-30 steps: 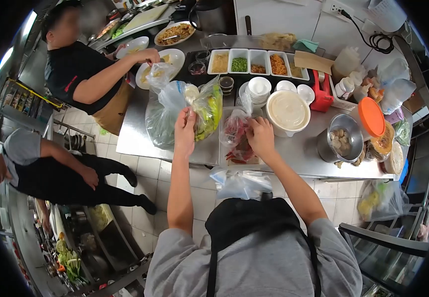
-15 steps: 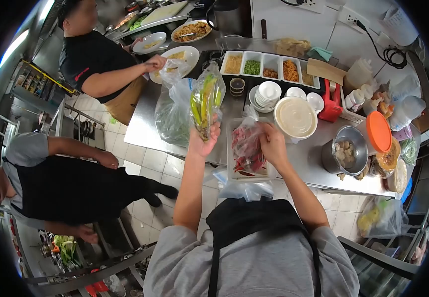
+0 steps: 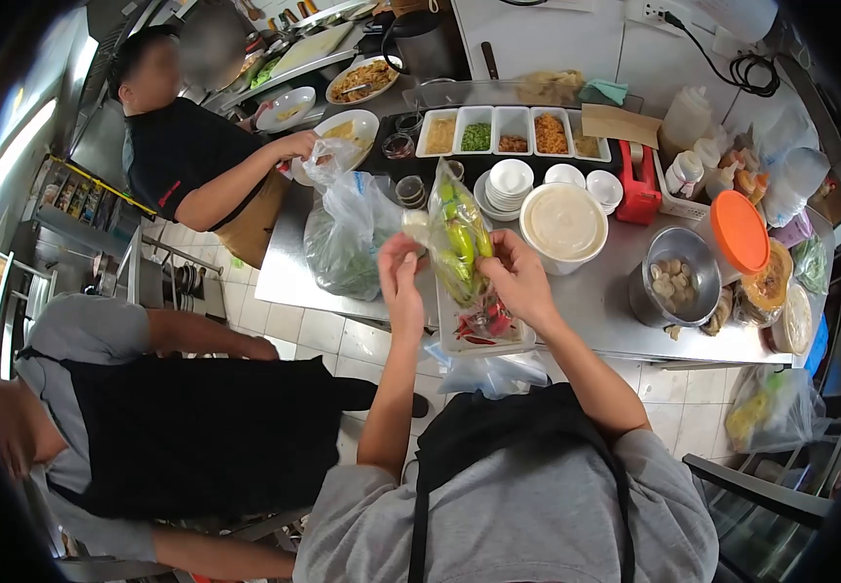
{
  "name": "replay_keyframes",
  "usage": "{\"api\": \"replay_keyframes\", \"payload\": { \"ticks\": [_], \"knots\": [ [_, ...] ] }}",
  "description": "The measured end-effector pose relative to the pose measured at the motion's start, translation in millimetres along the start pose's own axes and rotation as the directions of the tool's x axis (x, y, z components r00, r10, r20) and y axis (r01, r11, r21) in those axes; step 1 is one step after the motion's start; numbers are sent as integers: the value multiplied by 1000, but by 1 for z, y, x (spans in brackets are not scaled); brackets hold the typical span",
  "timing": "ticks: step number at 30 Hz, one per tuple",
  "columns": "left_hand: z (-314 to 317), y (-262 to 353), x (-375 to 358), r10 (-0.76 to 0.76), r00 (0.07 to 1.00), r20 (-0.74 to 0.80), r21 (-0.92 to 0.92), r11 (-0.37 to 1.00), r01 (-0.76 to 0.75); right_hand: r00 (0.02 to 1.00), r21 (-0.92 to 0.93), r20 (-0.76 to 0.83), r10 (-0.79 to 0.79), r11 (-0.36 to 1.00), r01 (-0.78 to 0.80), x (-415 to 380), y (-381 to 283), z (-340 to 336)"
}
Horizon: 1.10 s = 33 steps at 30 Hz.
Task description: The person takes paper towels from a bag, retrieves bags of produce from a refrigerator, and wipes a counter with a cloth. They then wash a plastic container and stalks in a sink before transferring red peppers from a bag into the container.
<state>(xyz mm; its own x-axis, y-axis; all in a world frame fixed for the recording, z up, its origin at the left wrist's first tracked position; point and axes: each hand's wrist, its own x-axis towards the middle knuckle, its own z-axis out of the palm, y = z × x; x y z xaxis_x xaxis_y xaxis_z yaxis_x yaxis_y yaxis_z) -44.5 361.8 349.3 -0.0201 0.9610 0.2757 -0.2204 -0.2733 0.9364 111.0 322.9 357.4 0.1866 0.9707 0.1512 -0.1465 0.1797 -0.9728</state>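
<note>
My right hand is closed on a clear plastic bag of green chili peppers, holding it upright by its side. Just left of the bag, my left hand has its fingers apart and raised, with nothing in its grip. Under the bag is a white tray with red chili peppers, partly in clear plastic and largely hidden by the green ones. A knotted clear bag of leafy greens stands on the counter to the left.
A lidded white tub, stacked small white bowls and a metal pot stand on the steel counter. One co-worker works at plates at the back left; another person is close on my left.
The green chili bag has passed from my left hand to my right and moved right, over the tray. My right hand has let go of the red chili bag. The nearby co-worker has come closer.
</note>
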Motion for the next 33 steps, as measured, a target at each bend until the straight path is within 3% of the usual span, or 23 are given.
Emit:
{"api": "replay_keyframes", "payload": {
  "ticks": [1,2,4,5,6,8,10,12,14,18,22,24,26,27,28,29,31,33],
  "knots": [
    [1,3,-3,110,992,-68,93,990,-103,1000,-106,0,18,994,-18,-2,0,-5],
    [2,7,-5,108,992,-64,93,990,-102,999,-210,-3,35,977,-35,-2,-1,-8],
    [3,15,-11,285,945,160,370,871,-325,998,-282,30,54,959,-43,-6,-7,-11],
    [5,20,-11,288,902,322,477,774,-417,995,-354,69,76,934,-47,-9,-7,-11],
    [6,15,-14,281,906,318,478,777,-409,994,-356,71,85,933,-54,-12,-5,-12],
    [11,4,-16,207,848,489,590,637,-496,996,-344,65,62,938,-36,-15,0,-12],
    [9,0,-20,165,878,449,591,682,-431,997,-339,69,25,941,0,-17,15,-18],
    [3,-3,-22,91,875,476,684,587,-433,998,-335,68,-2,942,24,-18,25,-22],
    [-3,-8,-22,117,862,494,677,570,-466,992,-319,98,-76,942,103,-17,30,-25],
    [-10,-12,-18,172,832,528,665,526,-530,988,-339,145,-59,935,105,-17,27,-24],
    [-3,-12,-19,198,867,457,621,627,-470,990,-327,120,-71,939,107,-11,16,-18],
    [4,0,-21,50,944,327,585,774,-244,992,-291,119,-45,953,79,-7,12,-14],
    [6,14,-20,80,932,354,575,767,-285,961,-239,118,-250,932,272,-2,7,-11],
    [5,18,-19,112,917,384,563,759,-328,961,-240,120,-250,932,272,-3,0,-13],
    [1,21,-20,113,918,381,562,760,-327,941,-279,233,-247,910,308,-6,-9,-15],
    [-6,24,-23,-11,909,417,598,756,-265,910,-313,343,-233,885,345,-10,-13,-18],
    [-15,22,-32,-206,884,419,606,789,-104,893,-321,399,-208,881,348,-19,-3,-22],
    [-21,8,-41,-202,886,418,560,825,-75,850,-320,495,-180,872,371,-25,2,-27]
  ]
}}
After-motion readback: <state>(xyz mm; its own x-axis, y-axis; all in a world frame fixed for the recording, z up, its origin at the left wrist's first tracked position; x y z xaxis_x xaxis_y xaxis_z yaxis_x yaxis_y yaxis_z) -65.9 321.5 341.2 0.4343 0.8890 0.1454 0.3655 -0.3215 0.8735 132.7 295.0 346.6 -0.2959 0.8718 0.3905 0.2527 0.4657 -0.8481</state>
